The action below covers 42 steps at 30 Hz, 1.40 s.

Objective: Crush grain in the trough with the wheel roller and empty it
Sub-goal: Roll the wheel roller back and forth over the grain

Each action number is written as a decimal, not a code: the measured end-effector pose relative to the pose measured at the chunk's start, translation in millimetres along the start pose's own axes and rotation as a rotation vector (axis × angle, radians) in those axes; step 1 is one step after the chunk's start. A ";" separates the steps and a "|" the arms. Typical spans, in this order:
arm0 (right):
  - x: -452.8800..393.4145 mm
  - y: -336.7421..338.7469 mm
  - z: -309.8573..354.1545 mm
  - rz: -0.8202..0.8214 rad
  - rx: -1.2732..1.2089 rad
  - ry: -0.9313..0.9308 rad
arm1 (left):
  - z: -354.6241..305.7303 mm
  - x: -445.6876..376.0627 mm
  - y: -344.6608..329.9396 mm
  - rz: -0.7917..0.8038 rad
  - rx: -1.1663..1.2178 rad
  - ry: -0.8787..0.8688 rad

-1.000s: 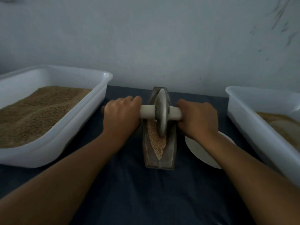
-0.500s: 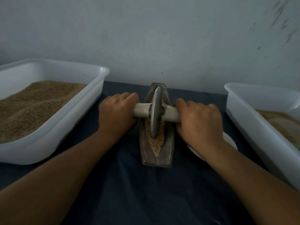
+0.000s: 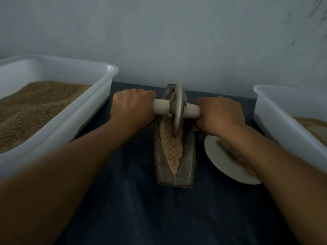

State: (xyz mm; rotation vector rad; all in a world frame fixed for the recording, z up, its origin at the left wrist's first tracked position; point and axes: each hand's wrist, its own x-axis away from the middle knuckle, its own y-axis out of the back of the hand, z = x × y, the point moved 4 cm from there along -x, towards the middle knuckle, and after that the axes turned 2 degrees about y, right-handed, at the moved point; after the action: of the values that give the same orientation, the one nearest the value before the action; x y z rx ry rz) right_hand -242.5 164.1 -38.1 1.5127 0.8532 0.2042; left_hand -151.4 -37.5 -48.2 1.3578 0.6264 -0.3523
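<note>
A narrow boat-shaped metal trough (image 3: 187,167) lies lengthwise on the dark cloth, with pale grain (image 3: 171,147) filling its groove. The wheel roller (image 3: 177,106) stands upright in the groove toward the far end, its disc cutting into the grain. My left hand (image 3: 132,107) grips the pale axle handle on the left of the disc. On the right side my right hand (image 3: 219,114) grips the other handle end.
A large white tub (image 3: 85,112) heaped with brown grain stands at the left. Another white tub (image 3: 279,124) with some grain is at the right edge. A white plate (image 3: 219,160) lies under my right forearm. A pale wall rises right behind the trough.
The wheel has rolled toward the far end of the trough, both hands moving away from me with it, leaving more grain exposed at the near end.
</note>
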 end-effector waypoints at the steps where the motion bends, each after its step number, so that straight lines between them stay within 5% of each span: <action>1: -3.7 -0.8 -1.8 0.026 -0.014 0.003 | 1.2 -6.4 -1.4 0.066 -0.019 0.006; 18: -73.6 -12.2 -13.9 0.441 -0.070 0.054 | 10.3 -59.8 -24.0 0.570 0.012 0.065; 23: -72.0 -12.0 -13.6 0.481 -0.106 0.046 | 9.5 -61.2 -23.0 0.558 0.000 0.067; 31: -43.6 -8.6 -12.0 0.196 -0.007 0.022 | 6.1 -41.2 -15.6 0.422 -0.034 0.035; 35: -8.4 -3.0 -3.3 -0.063 -0.030 0.005 | 1.1 -22.8 -2.2 0.246 -0.064 0.027; 42: 34.3 5.9 12.2 -0.264 -0.028 -0.014 | -12.9 17.9 25.0 -0.065 -0.044 -0.036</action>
State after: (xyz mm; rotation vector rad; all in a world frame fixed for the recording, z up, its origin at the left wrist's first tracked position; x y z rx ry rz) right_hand -208.8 176.1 -47.0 1.3577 1.0241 0.0108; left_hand -125.6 -18.0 -40.3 1.2882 0.6461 -0.4125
